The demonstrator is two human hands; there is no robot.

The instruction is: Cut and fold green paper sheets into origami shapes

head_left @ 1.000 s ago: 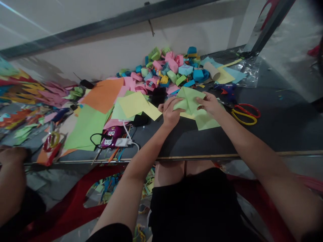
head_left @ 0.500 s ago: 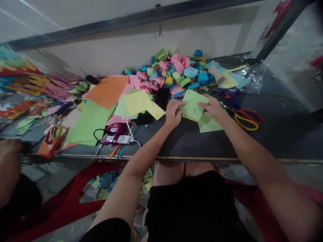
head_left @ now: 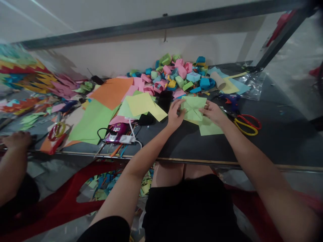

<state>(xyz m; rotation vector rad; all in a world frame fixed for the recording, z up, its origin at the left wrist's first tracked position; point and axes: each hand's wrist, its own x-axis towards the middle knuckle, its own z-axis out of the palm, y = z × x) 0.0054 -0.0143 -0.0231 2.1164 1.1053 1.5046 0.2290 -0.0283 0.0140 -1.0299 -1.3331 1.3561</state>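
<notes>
A creased light green square of paper [head_left: 193, 104] is held up between my two hands, a little above the table. My left hand [head_left: 176, 116] grips its left edge, thumb on the near face. At the right edge, my right hand [head_left: 213, 112] pinches the same sheet. Crease lines cross near the paper's middle. Beneath it lies another light green sheet [head_left: 210, 128], partly covered, with a yellowish edge showing beside it. Scissors with red and yellow handles [head_left: 248, 125] rest just right of my right hand, near a blue glue gun [head_left: 230, 99].
Behind my hands is a heap of small folded paper pieces [head_left: 179, 74]. A cardboard tube [head_left: 217, 80] lies to its right. Orange [head_left: 113, 92], green [head_left: 92, 122] and yellow sheets [head_left: 141, 103] spread leftward, with a purple power strip [head_left: 116, 132]. Another person's hand [head_left: 17, 139] is at far left.
The green paper has turned slightly between my hands, from a diamond-like tilt to nearly level edges. My camera view has shifted a little. The other person's hand at left has come further into view.
</notes>
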